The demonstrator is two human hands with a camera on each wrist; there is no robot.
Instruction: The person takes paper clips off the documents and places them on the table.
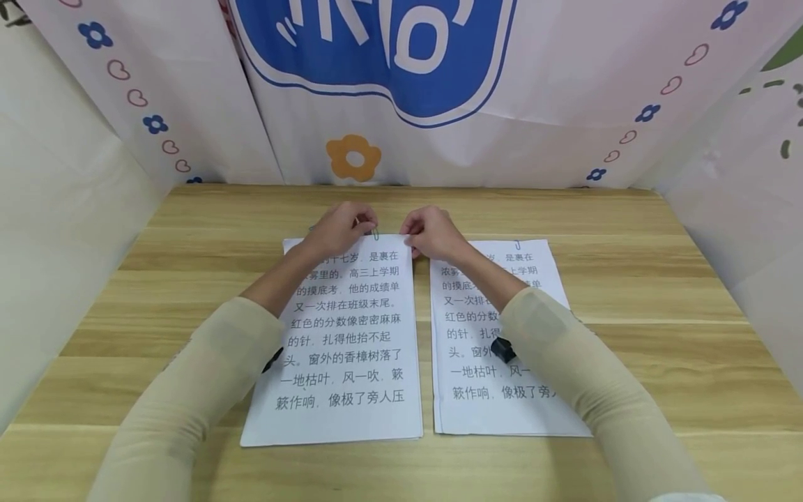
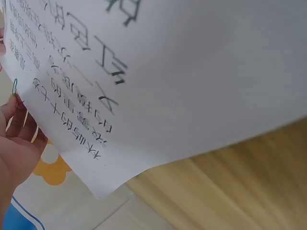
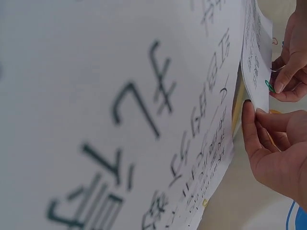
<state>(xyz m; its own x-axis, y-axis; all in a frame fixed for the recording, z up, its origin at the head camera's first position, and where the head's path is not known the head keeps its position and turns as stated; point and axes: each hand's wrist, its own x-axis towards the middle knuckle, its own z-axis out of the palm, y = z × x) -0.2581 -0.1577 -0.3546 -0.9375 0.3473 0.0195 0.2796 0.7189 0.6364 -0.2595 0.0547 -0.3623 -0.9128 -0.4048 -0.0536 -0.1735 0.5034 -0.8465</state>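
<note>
Two stacks of white printed paper lie side by side on the table. At the top edge of the left paper stack [image 1: 351, 335], my left hand [image 1: 341, 229] pinches a green paper clip [image 3: 269, 86] between thumb and fingers. The clip [image 2: 15, 86] sits over the sheets' edge. My right hand [image 1: 433, 233] pinches the same stack's top right corner, thumb on one side and fingers on the other, as the right wrist view shows. Under my right forearm lies the right paper stack [image 1: 464, 411], with a paper clip [image 1: 517, 245] at its top edge.
The wooden table [image 1: 627, 279] runs back to a white printed cloth [image 1: 564, 125] with a blue emblem and an orange flower [image 1: 354, 158]. White cloth walls [image 1: 56, 209] stand at both sides. A narrow strip of wood separates the stacks.
</note>
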